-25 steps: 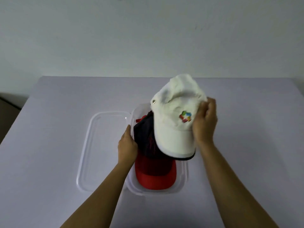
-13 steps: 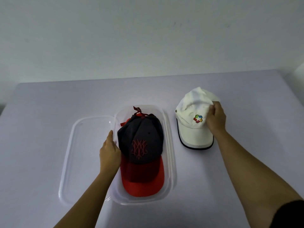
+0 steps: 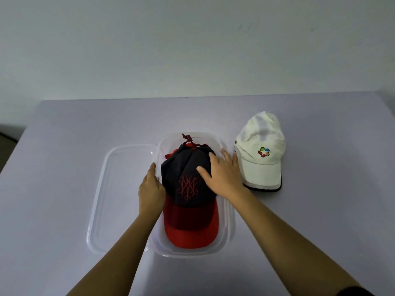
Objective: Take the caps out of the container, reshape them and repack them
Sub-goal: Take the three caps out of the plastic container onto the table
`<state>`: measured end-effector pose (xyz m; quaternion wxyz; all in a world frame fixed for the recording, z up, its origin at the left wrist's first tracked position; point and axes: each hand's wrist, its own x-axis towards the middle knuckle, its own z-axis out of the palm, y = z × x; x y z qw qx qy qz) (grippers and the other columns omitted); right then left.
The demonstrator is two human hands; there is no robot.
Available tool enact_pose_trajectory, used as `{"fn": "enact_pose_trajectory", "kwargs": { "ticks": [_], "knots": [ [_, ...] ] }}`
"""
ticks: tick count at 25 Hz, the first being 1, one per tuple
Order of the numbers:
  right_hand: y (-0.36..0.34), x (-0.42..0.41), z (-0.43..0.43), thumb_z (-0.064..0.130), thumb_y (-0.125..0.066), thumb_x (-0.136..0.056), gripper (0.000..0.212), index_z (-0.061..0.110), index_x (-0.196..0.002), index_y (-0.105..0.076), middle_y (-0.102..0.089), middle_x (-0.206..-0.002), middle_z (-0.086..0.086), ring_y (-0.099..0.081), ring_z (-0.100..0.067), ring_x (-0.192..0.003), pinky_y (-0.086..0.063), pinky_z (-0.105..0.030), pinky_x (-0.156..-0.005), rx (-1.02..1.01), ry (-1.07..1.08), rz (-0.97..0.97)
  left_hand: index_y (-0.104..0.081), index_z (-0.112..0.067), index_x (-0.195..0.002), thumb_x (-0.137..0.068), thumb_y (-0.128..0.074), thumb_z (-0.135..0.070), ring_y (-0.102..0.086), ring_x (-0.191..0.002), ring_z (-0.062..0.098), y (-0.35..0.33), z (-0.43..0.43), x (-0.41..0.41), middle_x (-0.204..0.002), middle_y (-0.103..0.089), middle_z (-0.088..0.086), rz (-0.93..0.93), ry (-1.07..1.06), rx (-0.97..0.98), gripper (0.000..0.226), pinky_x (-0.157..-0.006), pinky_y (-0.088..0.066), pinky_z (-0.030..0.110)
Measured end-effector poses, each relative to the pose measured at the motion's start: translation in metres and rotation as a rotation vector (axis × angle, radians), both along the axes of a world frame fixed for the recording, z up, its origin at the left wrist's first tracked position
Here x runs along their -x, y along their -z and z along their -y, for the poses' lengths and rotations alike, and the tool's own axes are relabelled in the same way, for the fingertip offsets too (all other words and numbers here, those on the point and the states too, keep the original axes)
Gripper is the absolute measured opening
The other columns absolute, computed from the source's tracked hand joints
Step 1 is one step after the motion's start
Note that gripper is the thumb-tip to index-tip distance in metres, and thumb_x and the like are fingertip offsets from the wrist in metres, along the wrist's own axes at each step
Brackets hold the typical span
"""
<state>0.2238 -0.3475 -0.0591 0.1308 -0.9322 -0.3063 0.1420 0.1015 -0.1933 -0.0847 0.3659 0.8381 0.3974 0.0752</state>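
A dark navy cap with a red brim [image 3: 188, 189] lies in the clear plastic container [image 3: 227, 236] at the table's middle. My left hand [image 3: 150, 191] grips the container's left wall, thumb on the outside. My right hand [image 3: 222, 175] rests spread on the right side of the dark cap's crown, fingers apart, not closed around it. A white cap with a coloured logo [image 3: 261, 159] sits on the table just right of the container, brim toward me, crown crumpled.
The container's clear lid [image 3: 106, 201] lies flat on the table against its left side. The grey table [image 3: 64, 146] ends at a pale wall behind. A dark gap shows past the table's left edge.
My right hand set the white cap down on the table, let go of it and moved left onto the dark cap. My left hand stayed on the container wall.
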Motion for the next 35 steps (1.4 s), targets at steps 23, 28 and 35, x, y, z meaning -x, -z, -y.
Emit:
{"fn": "enact_pose_trajectory", "kwargs": {
  "ticks": [23,28,35],
  "knots": [
    [-0.087,0.031,0.166,0.018,-0.062,-0.084,0.056,0.027,-0.135,-0.042,-0.049,-0.119,0.013,-0.051,0.001,-0.111,-0.046,-0.027,-0.097,-0.95,0.547,-0.187,-0.048,-0.01,-0.128,-0.09,-0.051,-0.032,-0.043,-0.109,0.016,-0.11,0.17,-0.042,-0.118,-0.054,0.0,0.357,0.556,0.049,0.043,-0.094,-0.035,0.025],
    [-0.022,0.034,0.201,0.012,-0.061,-0.087,0.056,0.019,-0.137,-0.039,-0.048,-0.116,-0.005,-0.049,-0.013,-0.109,-0.044,-0.038,-0.101,-0.713,0.591,-0.222,-0.042,-0.008,-0.126,-0.094,-0.049,-0.025,-0.046,-0.109,0.023,-0.058,0.197,-0.048,-0.12,-0.052,0.011,0.069,0.686,0.096,0.038,-0.092,-0.043,0.03],
    [-0.017,0.032,0.177,0.017,-0.061,-0.084,0.05,0.009,-0.131,-0.046,-0.048,-0.123,-0.008,-0.04,-0.002,-0.109,-0.029,0.005,-0.087,-0.675,0.548,0.077,-0.036,-0.006,-0.139,-0.093,-0.049,-0.017,-0.04,-0.128,0.019,-0.059,0.167,-0.047,-0.137,-0.042,0.009,0.167,0.673,0.019,0.049,-0.102,-0.027,0.015]
  ]
}}
